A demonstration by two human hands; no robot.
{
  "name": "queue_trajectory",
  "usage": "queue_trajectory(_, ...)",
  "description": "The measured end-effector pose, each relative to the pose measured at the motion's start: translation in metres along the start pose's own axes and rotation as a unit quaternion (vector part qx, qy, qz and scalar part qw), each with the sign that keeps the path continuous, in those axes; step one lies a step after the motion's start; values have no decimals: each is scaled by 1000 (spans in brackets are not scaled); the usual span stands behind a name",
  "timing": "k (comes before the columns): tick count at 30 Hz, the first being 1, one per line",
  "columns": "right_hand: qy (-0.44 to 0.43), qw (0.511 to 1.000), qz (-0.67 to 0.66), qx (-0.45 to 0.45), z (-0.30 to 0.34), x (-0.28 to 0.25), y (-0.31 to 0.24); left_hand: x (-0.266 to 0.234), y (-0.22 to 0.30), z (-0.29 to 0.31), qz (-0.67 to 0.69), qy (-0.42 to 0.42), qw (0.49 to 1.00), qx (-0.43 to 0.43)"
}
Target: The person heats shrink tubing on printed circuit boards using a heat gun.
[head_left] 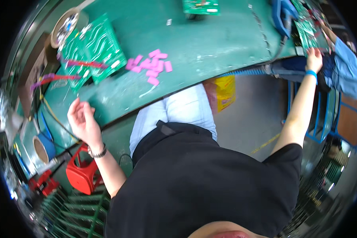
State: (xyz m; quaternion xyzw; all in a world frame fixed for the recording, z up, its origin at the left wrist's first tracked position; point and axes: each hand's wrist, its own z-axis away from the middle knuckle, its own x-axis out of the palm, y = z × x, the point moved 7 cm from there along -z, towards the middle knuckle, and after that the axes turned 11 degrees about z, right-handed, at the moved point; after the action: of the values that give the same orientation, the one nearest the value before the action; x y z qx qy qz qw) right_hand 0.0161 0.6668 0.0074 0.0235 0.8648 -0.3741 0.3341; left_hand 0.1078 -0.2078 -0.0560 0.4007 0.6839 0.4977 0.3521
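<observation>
My left hand (82, 121) rests over the near left edge of the green table, its palm turned up. Its fingers are loosely curled and apart from the thumb, and nothing shows in them. Far to the right, my outstretched right hand (314, 60) pinches the near edge of a green circuit board (304, 33); its fingertips are small and partly blurred. Beyond my left hand lie several larger green circuit boards (109, 45), overlapping, with red and purple wires (87, 64) across them. Several small pink pieces (152, 73) are scattered beside these boards.
A round container of small parts (78, 20) stands at the far left. Another circuit board (204, 8) lies at the far edge. A blue tool (279, 18) and a co-worker's blue sleeve (347, 65) are at right. A red stool (80, 174) stands below my left arm.
</observation>
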Motion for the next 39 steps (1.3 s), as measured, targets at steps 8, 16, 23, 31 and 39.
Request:
queue_trajectory(8, -94, 980, -122, -126, 228, 18, -266, 11, 15, -12, -7, -28, 1000, 2)
queue_trajectory(16, -355, 835, -71, -414, 385, 112, -401, 33, 63, -51, -88, -21, 990, 112)
queue_trajectory(23, -391, 823, -45, -409, 392, 123, -394, 22, 59, -71, -46, -66, 993, 84)
queue_trajectory(31, -366, 869, -64, -327, 353, 115, -386, 11, 47, -79, -50, -79, 993, 70)
queue_trajectory(39, -383, 825, -23, -415, 380, 122, -391, 26, 142, -24, 109, 20, 966, 235)
